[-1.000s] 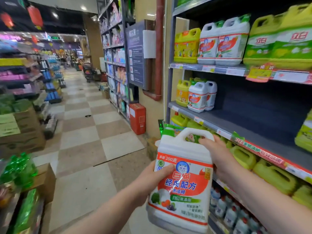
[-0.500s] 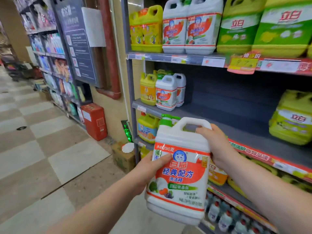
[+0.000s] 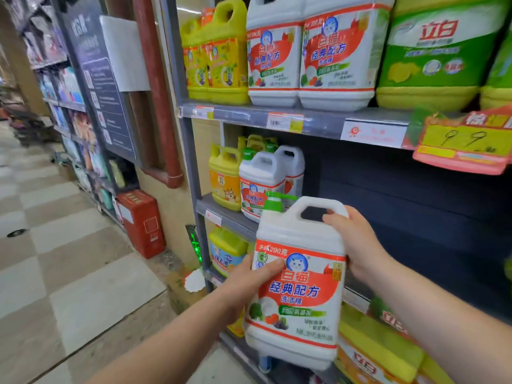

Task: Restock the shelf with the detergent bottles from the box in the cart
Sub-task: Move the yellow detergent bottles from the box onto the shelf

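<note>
Both hands were clamped on one detergent bottle (image 3: 299,289). The left hand (image 3: 249,275) gripped its side, thumb laid across the front of the label. The right hand (image 3: 357,245) curled round the far end of its handle (image 3: 318,203) and the shoulder below. The hands were apart, one on each flank, and carried the bottle upright in the air, resting on nothing.

Compared with a second ago, the bottle had risen and drawn in towards the racking, and the gaze had swung from the aisle to the shelves. Its green pump cap (image 3: 274,200) now overlapped the two matching white bottles (image 3: 260,187) standing just behind and above it, at the left end of the middle shelf (image 3: 230,214). A yellow bottle (image 3: 224,181) stood beyond those, further left of the held bottle. To the right of the held bottle and behind it, the middle shelf ran back dark, with nothing showing on it as far as the frame edge.

I judged that the carry was nearly over. What remained was a lift over the shelf lip and a set-down beside its twins. The bottle's base hung below the lip, so it could catch there.

Well above the held bottle, more white bottles (image 3: 304,51) filled the upper shelf. The cart and box were out of view.
</note>
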`<control>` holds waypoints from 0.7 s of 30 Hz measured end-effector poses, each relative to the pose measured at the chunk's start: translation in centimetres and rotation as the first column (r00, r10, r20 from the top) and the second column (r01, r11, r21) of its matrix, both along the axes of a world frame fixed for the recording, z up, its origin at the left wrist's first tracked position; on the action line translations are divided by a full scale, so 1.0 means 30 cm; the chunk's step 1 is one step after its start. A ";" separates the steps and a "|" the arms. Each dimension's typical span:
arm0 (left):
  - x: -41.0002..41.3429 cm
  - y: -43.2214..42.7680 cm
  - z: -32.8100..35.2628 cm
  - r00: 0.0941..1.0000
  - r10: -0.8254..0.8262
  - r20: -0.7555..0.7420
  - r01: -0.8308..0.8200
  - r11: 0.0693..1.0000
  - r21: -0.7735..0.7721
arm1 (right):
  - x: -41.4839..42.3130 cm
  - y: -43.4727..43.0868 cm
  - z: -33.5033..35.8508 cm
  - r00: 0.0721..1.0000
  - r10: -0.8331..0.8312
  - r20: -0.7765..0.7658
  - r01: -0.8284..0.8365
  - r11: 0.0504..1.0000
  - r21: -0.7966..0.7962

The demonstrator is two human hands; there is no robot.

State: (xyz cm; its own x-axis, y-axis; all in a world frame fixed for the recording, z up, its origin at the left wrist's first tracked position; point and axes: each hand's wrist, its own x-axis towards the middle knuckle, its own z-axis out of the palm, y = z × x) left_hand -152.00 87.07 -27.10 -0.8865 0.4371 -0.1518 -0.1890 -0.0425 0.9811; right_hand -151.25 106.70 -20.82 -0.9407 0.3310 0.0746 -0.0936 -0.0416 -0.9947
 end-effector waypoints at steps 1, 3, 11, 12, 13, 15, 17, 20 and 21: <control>-0.026 0.012 -0.007 1.000 -0.013 0.013 0.013 1.000 -0.001 | -0.023 0.011 -0.008 1.000 -0.004 0.003 0.004 1.000 -0.011; -0.097 0.041 -0.019 0.998 -0.048 0.041 0.049 0.999 0.000 | -0.081 0.042 -0.023 0.999 -0.021 0.030 0.022 0.999 -0.034; -0.402 0.161 -0.021 0.978 -0.204 0.051 0.203 0.979 0.010 | -0.276 0.147 -0.032 0.985 -0.161 0.062 0.164 0.986 -0.043; -0.442 0.177 -0.023 0.974 -0.219 0.051 0.219 0.976 0.014 | -0.300 0.158 -0.030 0.980 -0.190 0.061 0.194 0.980 -0.052; -0.480 0.192 -0.025 0.970 -0.238 0.047 0.238 0.971 0.021 | -0.323 0.168 -0.026 0.973 -0.225 0.062 0.228 0.972 -0.063; -0.561 0.220 -0.024 0.958 -0.283 0.039 0.282 0.958 0.046 | -0.370 0.181 -0.012 0.956 -0.284 0.068 0.290 0.953 -0.093; -0.642 0.242 -0.020 0.946 -0.323 0.037 0.320 0.945 0.068 | -0.415 0.188 -0.007 0.942 -0.332 0.053 0.336 0.930 -0.147; -0.752 0.265 -0.027 0.920 -0.391 0.040 0.386 0.918 0.089 | -0.477 0.196 -0.020 0.913 -0.407 -0.012 0.400 0.901 -0.166; -0.785 0.271 -0.033 0.911 -0.411 0.034 0.407 0.910 0.083 | -0.496 0.197 -0.026 0.906 -0.421 -0.034 0.413 0.900 -0.143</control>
